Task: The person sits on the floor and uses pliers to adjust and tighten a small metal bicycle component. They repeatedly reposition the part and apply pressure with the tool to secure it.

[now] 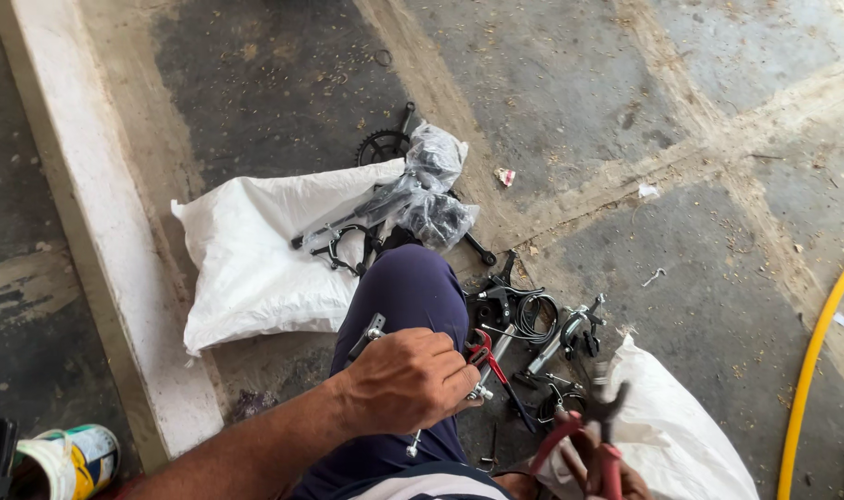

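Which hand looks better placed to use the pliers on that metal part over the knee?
Probably the right hand: it already grips the red-handled pliers beside the knee. The left hand is closed around the metal brake part, steadying it.

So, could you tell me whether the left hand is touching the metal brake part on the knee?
Touching: the head view shows the left hand closed around the metal brake part.
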`<control>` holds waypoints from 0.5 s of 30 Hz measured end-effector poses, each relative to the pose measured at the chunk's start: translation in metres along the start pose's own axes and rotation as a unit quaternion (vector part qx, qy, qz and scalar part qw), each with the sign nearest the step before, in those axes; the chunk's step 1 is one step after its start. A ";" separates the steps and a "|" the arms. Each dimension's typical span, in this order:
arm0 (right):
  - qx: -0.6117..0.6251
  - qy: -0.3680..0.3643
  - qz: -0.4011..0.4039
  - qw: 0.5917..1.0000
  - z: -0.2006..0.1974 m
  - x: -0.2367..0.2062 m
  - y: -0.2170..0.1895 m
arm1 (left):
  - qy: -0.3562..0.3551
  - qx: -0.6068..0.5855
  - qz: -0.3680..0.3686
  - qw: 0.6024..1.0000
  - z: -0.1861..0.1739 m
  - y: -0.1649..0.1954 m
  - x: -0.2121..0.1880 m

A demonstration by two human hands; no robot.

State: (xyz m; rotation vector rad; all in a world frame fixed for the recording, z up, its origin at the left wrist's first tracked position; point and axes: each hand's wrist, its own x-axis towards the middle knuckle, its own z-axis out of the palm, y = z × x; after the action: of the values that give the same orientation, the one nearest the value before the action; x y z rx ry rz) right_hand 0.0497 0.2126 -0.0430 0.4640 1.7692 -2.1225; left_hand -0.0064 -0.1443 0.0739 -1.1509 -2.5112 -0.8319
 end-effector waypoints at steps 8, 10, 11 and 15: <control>-0.186 0.055 0.023 0.981 -0.011 -0.027 0.018 | -0.009 -0.014 0.021 1.000 -0.008 -0.010 0.003; -0.375 -0.027 0.077 0.924 -0.023 -0.030 -0.002 | -0.027 -0.015 0.014 0.999 -0.010 -0.013 0.005; -0.499 -0.086 0.046 0.861 -0.025 -0.029 -0.016 | -0.037 -0.017 0.011 0.999 -0.010 -0.015 0.005; -0.746 0.029 -0.391 0.539 0.002 -0.040 -0.069 | -0.021 -0.045 0.008 0.999 -0.012 -0.020 0.006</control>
State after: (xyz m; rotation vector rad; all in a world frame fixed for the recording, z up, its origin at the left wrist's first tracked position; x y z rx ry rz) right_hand 0.0536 0.2243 0.0355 -0.8710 3.2217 0.0019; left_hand -0.0259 -0.1580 0.0783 -1.2272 -2.5191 -0.9343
